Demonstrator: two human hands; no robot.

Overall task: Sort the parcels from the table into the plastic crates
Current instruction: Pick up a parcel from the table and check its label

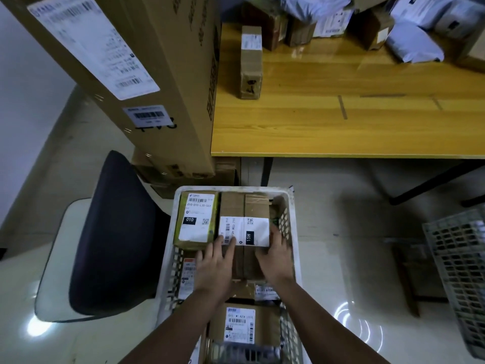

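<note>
Closest to me, below my wrists, a brown cardboard parcel with a blue-headed white label (242, 325) lies in the near end of the white slotted plastic crate (290, 216) that I am reaching into. My left hand (214, 269) lies flat with its fingers straight on the near left part of a long brown cardboard box with a white "15H" label (245, 229), fingertips on the label's edge. My right hand (275, 254) is on the same box's right side, fingers together and laid along its edge next to the crate's right wall; whether the thumb hooks round the box I cannot tell. The box rests in the crate's far half, on top of other parcels.

Just left of my left hand's fingertips, touching the long box, sits a yellow-taped cardboard parcel with a white "010" label (195, 220). Under my left wrist a small parcel with a red-and-white label (189, 271) stands against the crate's left wall.

Left of the crate is a dark upholstered chair (112, 232). Well to the right of my right hand, a grey mesh plastic crate (459, 264) shows at the edge.

Beyond my hands stands the yellow wooden table (341, 122), with a narrow upright brown carton (251, 63) alone near its left side and a heap of brown boxes and white plastic mailer bags (414, 46) along the back. A tall cardboard carton with white shipping labels (136, 74) leans beside the table's left edge.
</note>
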